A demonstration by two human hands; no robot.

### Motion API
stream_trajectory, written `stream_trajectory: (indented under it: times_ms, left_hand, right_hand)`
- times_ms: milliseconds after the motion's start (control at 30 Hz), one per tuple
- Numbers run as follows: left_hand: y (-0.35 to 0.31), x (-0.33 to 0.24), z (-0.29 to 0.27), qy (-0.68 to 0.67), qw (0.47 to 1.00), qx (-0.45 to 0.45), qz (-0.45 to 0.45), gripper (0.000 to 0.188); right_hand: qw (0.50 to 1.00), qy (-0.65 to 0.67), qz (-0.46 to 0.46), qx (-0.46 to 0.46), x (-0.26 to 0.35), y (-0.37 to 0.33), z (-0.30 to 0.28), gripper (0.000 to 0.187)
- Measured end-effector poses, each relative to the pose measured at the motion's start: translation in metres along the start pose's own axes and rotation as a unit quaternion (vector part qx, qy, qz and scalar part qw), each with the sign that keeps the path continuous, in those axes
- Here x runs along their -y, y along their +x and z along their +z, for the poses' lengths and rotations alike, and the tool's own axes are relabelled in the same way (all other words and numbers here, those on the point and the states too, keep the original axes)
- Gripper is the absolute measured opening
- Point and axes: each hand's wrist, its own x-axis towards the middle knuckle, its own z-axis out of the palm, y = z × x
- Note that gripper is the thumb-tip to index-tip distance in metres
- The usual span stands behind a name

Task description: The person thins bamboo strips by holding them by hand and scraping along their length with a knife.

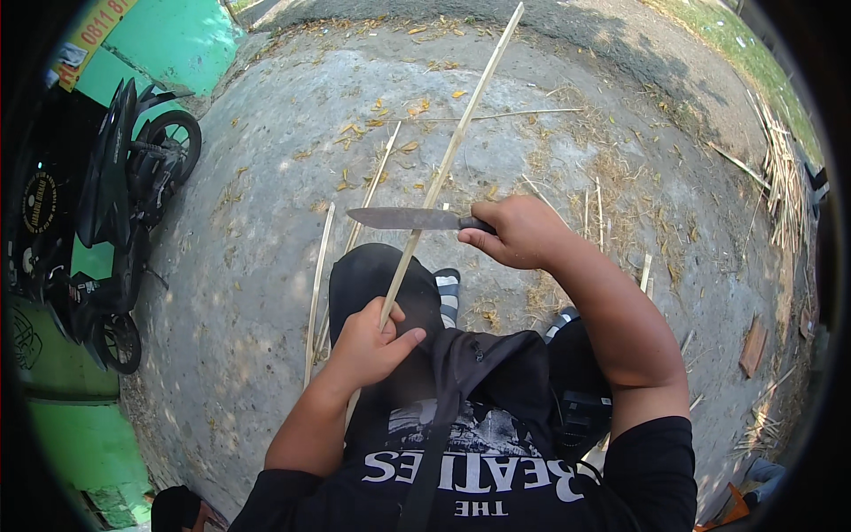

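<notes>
A long pale strip, which looks like split bamboo [454, 146], runs from beside my body up and away past my knee. My left hand [368, 341] is closed round its lower part, just above my thigh. In my right hand [514, 232] is the dark handle of a large knife [403, 218]. The wide blade points left and lies across the strip over my knee, seemingly touching it. Which face of the strip the edge meets, I cannot tell.
Several thin strips [321, 284] lie on the grey concrete ground [239, 310] among dry leaves and shavings. A heap of strips [782, 177] is at the far right, with a brown block [753, 346] nearer. A black motorcycle [120, 177] stands at left by a green wall [177, 44].
</notes>
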Motion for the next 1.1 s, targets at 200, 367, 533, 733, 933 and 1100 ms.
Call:
stream_trajectory:
  times_ms: [200,367,533,733,933,1100]
  left_hand:
    - [-0.004,-0.005,0.0,0.045,0.998,0.0,0.043,0.034]
    - [0.001,-0.008,0.005,0.064,0.996,-0.02,0.06,0.033]
    - [0.001,0.002,0.006,0.048,0.996,-0.039,0.06,0.031]
    - [-0.002,-0.007,0.007,0.066,0.995,-0.027,0.075,0.03]
    - [-0.002,-0.003,0.005,0.051,0.997,-0.024,0.06,0.031]
    - [-0.006,-0.003,0.003,0.047,0.997,-0.015,0.066,0.031]
  right_hand:
    - [0.996,0.008,0.056,-0.07,-0.027,0.009,-0.001,0.05]
    - [0.995,0.042,0.035,-0.078,-0.035,0.011,0.013,0.05]
    - [0.998,-0.024,-0.053,-0.001,0.0,0.006,0.014,0.053]
    - [0.998,-0.018,0.061,-0.003,-0.032,0.013,-0.015,0.053]
    - [1.0,0.003,-0.031,0.004,-0.002,0.005,0.0,0.054]
    - [0.996,0.03,0.009,-0.089,-0.022,0.009,0.0,0.051]
